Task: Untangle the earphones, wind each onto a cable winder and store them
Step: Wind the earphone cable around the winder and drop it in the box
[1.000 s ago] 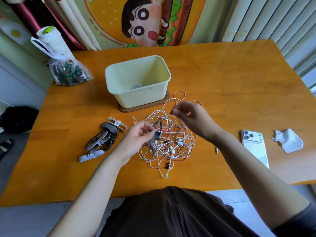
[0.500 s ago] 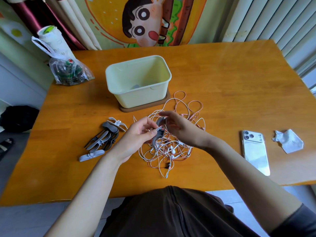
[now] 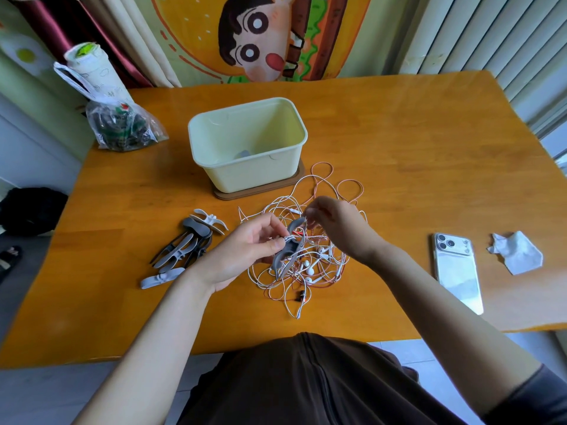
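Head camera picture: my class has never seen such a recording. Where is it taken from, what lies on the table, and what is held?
No machine here: a person wears a camera on the head, so you look down at their own hands. The left hand grips a grey cable winder; the right hand pinches a white cable at its top. Beneath lies a tangle of earphones on the wooden table, with a cream bin, spare winders, a phone, a crumpled tissue and a plastic bag.
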The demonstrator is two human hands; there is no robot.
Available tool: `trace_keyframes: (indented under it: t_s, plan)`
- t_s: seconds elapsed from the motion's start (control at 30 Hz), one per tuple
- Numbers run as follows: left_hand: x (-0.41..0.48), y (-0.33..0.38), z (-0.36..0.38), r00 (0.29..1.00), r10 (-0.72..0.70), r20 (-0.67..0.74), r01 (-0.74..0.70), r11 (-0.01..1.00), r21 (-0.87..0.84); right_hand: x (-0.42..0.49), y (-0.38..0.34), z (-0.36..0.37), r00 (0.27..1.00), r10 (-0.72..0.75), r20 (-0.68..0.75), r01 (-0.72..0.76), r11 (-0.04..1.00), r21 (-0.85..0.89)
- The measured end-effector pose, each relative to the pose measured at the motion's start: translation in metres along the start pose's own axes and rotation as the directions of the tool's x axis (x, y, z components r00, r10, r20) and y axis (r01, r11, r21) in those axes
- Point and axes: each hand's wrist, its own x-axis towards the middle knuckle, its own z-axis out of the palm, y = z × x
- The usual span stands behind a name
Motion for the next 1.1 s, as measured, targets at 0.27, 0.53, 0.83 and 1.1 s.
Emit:
trace_keyframes:
  t_s: [0.27, 0.53, 0.83, 1.1]
  plan:
    - [0.000, -0.008, -0.001, 0.999, -0.008, -0.041, 0.009, 1.000, 0.027, -0.004, -0.002, -0.002, 0.997, 0.075, 0.033, -0.082, 0.934, 0.347]
    - [0.003, -0.008, -0.003, 0.991, 0.020, -0.131, -0.020, 1.000, -0.002, -0.012, -0.010, 0.004, 0.940, 0.136, 0.312, -0.240, 0.916, 0.322]
    - [0.002, -0.007, -0.003, 0.985, 0.061, -0.162, -0.067, 0.997, -0.029, -0.010, -0.013, 0.008, 0.962, 0.074, 0.264, -0.147, 0.952, 0.268]
    - [0.003, -0.005, -0.005, 0.970, 0.095, -0.222, -0.115, 0.990, -0.077, -0.017, -0.028, 0.009, 0.945, 0.022, 0.327, -0.164, 0.895, 0.415]
